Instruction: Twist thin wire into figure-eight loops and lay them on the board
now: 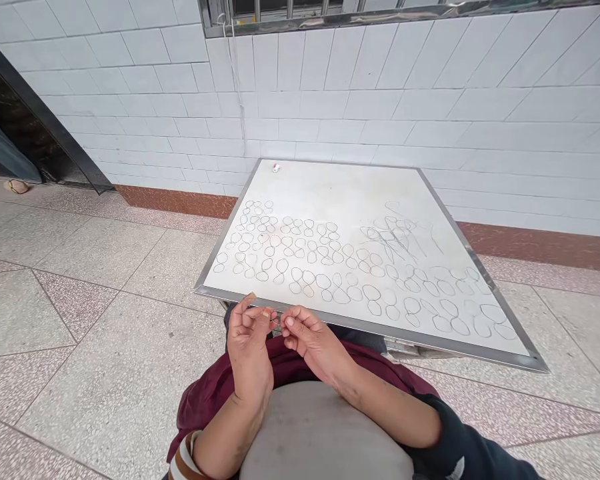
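My left hand (250,347) and my right hand (313,340) are held close together just below the near edge of a white table (330,187). Their fingertips pinch a small thin wire loop (275,321) between them. Many thin wire loops (330,267), bent like figure eights, lie in rows across the tabletop. A tangle of longer wire pieces (395,237) lies at the middle right of the table. The loop in my fingers is mostly hidden by them.
The table has a metal rim (220,250) and stands against a white tiled wall (380,100). A small red and white object (277,168) lies at the table's far left corner. Speckled floor tiles (80,320) stretch to the left, toward a dark doorway (10,133).
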Demonstrator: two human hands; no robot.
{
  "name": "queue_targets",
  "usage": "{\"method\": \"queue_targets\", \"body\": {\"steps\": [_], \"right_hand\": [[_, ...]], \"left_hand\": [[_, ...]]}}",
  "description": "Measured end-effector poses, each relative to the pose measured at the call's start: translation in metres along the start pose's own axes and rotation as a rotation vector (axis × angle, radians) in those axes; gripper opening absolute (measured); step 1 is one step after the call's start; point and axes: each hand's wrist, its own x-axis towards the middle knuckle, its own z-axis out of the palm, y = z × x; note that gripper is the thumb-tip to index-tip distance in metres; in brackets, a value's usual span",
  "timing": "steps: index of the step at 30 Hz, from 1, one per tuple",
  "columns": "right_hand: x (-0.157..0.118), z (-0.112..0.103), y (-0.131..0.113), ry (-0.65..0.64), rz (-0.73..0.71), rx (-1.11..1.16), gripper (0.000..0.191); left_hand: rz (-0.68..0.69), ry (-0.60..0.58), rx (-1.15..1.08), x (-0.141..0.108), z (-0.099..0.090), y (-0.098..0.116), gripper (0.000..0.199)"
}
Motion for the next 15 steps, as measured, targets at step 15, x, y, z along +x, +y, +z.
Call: {"method": "queue_targets", "body": {"steps": [15], "right_hand": [[0.005, -0.013, -0.003, -0.068, -0.100, 0.004, 0.019]], "left_hand": [[-0.079, -0.111, 0.066, 0.005, -0.006, 0.000, 0.038]]}}
